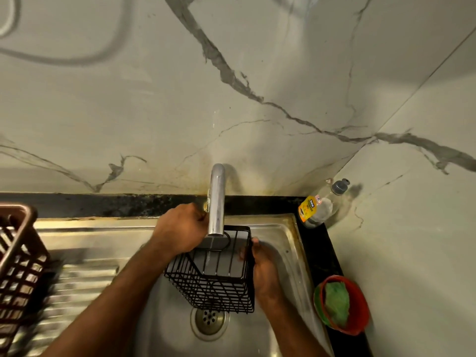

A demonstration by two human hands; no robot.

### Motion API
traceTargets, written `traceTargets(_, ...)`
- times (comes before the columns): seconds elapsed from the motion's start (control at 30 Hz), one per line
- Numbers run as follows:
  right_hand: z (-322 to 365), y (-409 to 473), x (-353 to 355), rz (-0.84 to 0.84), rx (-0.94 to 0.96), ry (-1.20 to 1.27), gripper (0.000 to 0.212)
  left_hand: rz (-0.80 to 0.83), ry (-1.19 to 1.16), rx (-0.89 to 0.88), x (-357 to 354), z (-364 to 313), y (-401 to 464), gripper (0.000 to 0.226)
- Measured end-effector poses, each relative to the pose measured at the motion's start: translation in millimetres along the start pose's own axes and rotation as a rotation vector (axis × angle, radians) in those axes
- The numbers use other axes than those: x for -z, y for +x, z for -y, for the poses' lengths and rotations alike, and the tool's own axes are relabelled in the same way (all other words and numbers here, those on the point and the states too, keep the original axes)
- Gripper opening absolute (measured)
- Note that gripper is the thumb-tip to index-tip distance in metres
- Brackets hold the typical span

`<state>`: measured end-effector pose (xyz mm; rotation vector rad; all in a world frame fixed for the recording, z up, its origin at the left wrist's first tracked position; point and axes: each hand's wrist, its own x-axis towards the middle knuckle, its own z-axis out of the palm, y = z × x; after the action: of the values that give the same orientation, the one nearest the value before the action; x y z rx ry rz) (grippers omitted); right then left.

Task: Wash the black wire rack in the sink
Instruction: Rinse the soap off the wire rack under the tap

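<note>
Both forearms reach up from the near edge of the sink [283, 228] toward the tap. The left hand [180, 230] has its fingers curled round the far left rim of the black wire rack [213, 274], close against the chrome tap spout [217, 199]; the right hand [262, 266] grips the rack's right side, thumb over the top wire. So each grip is closed on the rack, which hangs tilted above the drain [209, 319], under the spout, where a thin stream seems to fall through it.

Risks, as I judge them: wet wire could slip from either grip and drop onto the drain; the rack's rim could knock the spout; water glancing off the wires could splash over the sink's right edge onto the bench.

Count: one rack, one spout, one drain, one dish-soap bottle [318, 206] at the bench's far right corner, one red bowl [342, 305] holding one green scrubber [336, 302], one brown crate [18, 253] at the left edge.
</note>
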<state>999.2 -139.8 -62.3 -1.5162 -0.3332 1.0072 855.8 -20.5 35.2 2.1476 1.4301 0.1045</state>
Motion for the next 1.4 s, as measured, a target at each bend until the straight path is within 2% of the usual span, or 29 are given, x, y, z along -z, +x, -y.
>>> traceTargets(0.1, 19.5, -5.9, -6.7, 0.129, 0.104, 0.010, 0.052, 0.011, 0.081, -0.020, 2.1, -5.5, -2.3, 0.032)
traceTargets(0.17, 31.5, -10.8, -11.5, 0.189, 0.199, -0.102, 0.052, 0.018, 0.139, -0.034, -4.4, -7.4, -6.3, 0.035)
traceTargets(0.23, 38.6, -10.4, -14.3, 0.220, 0.280, -0.333, 0.043, 0.002, 0.172, -0.025, -13.7, -5.6, -6.6, 0.037)
traceTargets(0.4, 53.2, -8.1, -21.7, 0.147, 0.343, -1.018, 0.025, -0.086, 0.271, -0.030, -35.5, -12.7, -14.1, 0.043)
traceTargets(0.47, 57.8, -9.4, -28.8, 0.131, 0.374, -1.178, 0.018, -0.102, 0.280, -0.037, -42.5, -10.6, -15.3, 0.045)
traceTargets(0.53, 55.5, -9.5, -29.8, 0.126, 0.374, -1.155, 0.019, -0.101, 0.266, -0.084, -46.1, -2.7, -10.7, 0.044)
traceTargets(0.6, 58.3, -10.9, -28.7, 0.098, 0.365, -1.151, 0.024, -0.051, 0.158, -0.113, -45.7, 5.4, -6.6, 0.041)
traceTargets(0.67, 56.9, -2.1, -19.9, 0.040, 0.367, -1.082, 0.032, 0.030, -0.234, -0.019, -38.3, 14.0, -7.2, 0.030)
traceTargets(0.73, 55.2, 10.7, -9.9, 0.006, 0.359, -0.961, 0.044, 0.085, -0.721, 0.089, -30.6, 16.3, -11.6, 0.032)
traceTargets(0.77, 55.6, 13.4, -7.8, 0.009, 0.349, -0.932, 0.046, 0.095, -0.821, 0.105, -29.2, 15.3, -12.8, 0.035)
traceTargets(0.83, 54.1, 11.2, -11.1, 0.055, 0.319, -1.006, 0.043, 0.045, -0.810, 0.141, -34.2, 10.8, -14.7, 0.038)
traceTargets(0.93, 46.4, -7.8, -27.4, 0.125, 0.329, -1.093, 0.040, -0.007, -0.781, 0.174, -43.6, -0.4, -16.1, 0.026)
traceTargets(1.07, 40.8, -15.1, -39.5, 0.094, 0.183, -0.811, 0.053, -0.034, -0.797, 0.087, -45.5, -3.5, -22.8, 0.023)
traceTargets(1.13, 35.0, -10.0, -35.7, 0.084, 0.109, -0.676, 0.052, 0.007, -0.820, 0.056, -43.5, 1.1, -26.9, 0.023)
traceTargets(1.23, 30.3, -5.3, -27.7, 0.026, 0.108, -0.581, 0.049, 0.001, -0.613, -0.034, -43.9, 11.3, -25.3, 0.025)
traceTargets(1.3, 25.8, 0.2, -23.3, -0.004, 0.104, -0.519, 0.061, -0.023, -0.477, -0.042, -45.0, 16.1, -24.0, 0.028)
traceTargets(1.4, 23.4, 3.4, -14.0, -0.013, 0.099, -0.451, 0.071, -0.024, -0.409, -0.010, -46.9, 27.6, -20.2, 0.036)
